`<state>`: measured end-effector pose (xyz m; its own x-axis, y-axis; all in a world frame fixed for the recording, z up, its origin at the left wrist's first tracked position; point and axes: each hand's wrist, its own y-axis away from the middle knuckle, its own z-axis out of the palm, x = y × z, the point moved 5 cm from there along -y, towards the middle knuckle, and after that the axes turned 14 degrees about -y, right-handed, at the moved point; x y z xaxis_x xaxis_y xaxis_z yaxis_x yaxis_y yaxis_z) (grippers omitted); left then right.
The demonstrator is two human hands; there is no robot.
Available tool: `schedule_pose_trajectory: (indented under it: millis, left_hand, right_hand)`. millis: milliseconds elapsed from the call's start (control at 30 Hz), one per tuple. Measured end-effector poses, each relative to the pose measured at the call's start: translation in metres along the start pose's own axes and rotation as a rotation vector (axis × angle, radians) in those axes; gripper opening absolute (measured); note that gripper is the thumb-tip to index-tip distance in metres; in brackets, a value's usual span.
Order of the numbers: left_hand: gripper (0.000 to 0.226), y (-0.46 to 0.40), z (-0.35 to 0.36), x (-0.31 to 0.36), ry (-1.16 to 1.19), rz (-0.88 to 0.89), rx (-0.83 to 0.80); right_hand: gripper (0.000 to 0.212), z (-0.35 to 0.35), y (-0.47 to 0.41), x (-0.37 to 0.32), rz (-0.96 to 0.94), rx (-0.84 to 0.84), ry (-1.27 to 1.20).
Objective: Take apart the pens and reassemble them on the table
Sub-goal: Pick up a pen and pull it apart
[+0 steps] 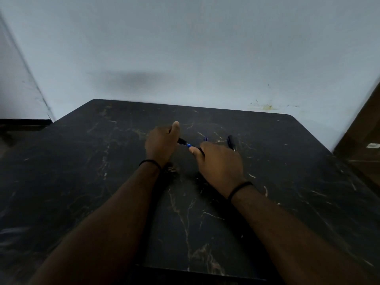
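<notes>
A black and blue pen [186, 143] spans the gap between both hands above the middle of the black marble table [82, 171]. My left hand [162, 144] grips its left, black end with the thumb raised. My right hand [220, 161] pinches its right end between thumb and fingers. A second dark pen [230, 140] lies on the table just beyond my right hand. Next to it, a small blue piece [205, 138] rests on the tabletop. Most of the held pen is hidden inside the fists.
The table stands against a pale wall [185, 48]. A brown wooden surface [366, 130] rises at the right edge. The table's near edge [195, 272] runs below my forearms. A dark floor strip [22, 122] shows at the far left.
</notes>
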<state>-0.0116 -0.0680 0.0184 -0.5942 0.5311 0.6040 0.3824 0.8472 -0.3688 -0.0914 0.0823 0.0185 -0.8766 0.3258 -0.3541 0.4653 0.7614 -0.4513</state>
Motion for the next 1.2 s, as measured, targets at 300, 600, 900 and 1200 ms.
schedule_pose_trajectory:
  millis: [300,600,900,1200]
  left_hand:
    - [0.041,-0.015,-0.006,-0.038,-0.583,-0.067,0.003]
    - [0.031,-0.008,-0.020,-0.018,-0.417,-0.009,0.269]
    - [0.040,0.018,0.014,0.029,0.813,0.092,-0.358]
    - [0.029,0.034,0.022,0.045,1.087,0.160,-0.694]
  right_hand:
    - [0.032,-0.001,0.008,0.005,-0.033,-0.012,-0.089]
    - [0.025,-0.005,0.007,0.012,-0.020,-0.020,-0.201]
    - [0.016,-0.005,0.000,0.029,0.050,0.162,-0.582]
    - [0.037,0.002,0.005,0.021,0.236,-0.133,-1.165]
